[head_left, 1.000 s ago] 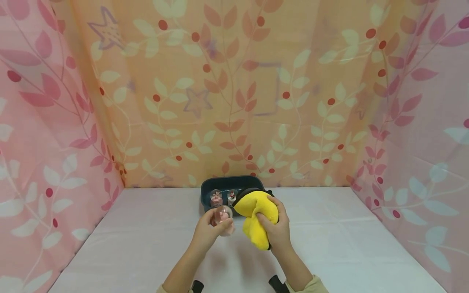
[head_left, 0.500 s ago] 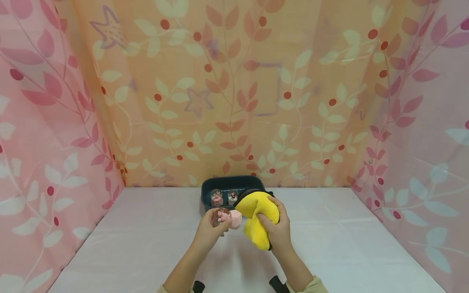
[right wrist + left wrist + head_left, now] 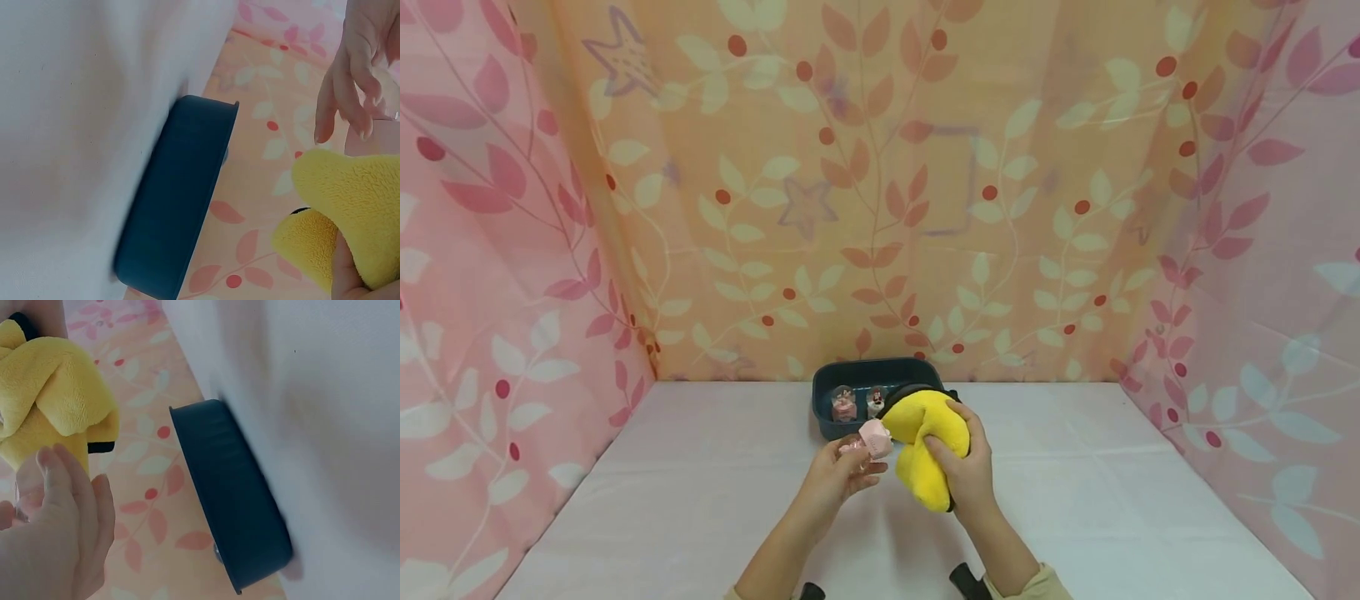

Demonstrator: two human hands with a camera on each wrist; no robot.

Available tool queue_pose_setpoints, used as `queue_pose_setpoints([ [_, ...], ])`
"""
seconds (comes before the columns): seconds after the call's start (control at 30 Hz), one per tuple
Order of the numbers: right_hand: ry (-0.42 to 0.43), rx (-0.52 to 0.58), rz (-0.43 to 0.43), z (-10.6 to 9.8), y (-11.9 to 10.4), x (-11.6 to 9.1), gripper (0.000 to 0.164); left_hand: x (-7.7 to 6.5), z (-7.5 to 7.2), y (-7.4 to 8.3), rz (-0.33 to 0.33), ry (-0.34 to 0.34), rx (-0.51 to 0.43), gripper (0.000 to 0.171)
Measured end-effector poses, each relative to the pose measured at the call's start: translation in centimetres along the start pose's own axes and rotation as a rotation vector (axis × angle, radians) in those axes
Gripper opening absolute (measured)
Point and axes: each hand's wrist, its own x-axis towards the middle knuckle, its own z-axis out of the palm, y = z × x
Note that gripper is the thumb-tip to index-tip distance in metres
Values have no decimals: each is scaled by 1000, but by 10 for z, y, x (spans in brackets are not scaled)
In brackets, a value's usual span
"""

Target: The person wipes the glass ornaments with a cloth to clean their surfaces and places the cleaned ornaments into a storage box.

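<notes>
My left hand holds a small snow globe with a clear dome and a pink faceted base. It is tipped over, its base pointing up and right toward the cloth. My right hand grips a bunched yellow cloth with black edging just beside it. In the left wrist view the clear dome is partly hidden behind the left fingers. The right wrist view shows the pink base close to the yellow cloth; whether they touch I cannot tell.
Behind the hands a dark blue tray stands on the white-covered table. Inside are a pink snow globe and one with a white base; the cloth hides the tray's right part. Patterned curtains close off the back and sides.
My left hand has turned the snow globe from upright, through lying sideways, until its base points up and right. My right hand and the yellow cloth have stayed nearly still.
</notes>
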Motion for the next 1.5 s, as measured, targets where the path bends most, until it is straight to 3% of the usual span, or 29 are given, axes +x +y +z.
queue_pose_setpoints([
  [0.3,-53,25,-78,6,-4,-5,62,2,5,-2,-15,-45,-23,39],
  [0.6,-190,-186,-254,19,-5,-13,61,-3,14,-1,12,-29,34,35],
  [0.77,-240,-271,-306,26,-2,-14,62,-7,18,-4,-7,17,85,56],
  [0.87,-235,-307,-331,29,0,-14,61,-9,19,-6,-4,40,97,60],
  [1.07,-153,-342,-366,32,0,-12,62,-8,20,-9,76,42,116,47],
  [1.3,-76,-265,-269,30,-5,-8,56,-9,20,-12,121,28,118,44],
  [1.5,-40,-148,-107,23,-7,-3,53,-8,20,-14,80,32,75,41],
])
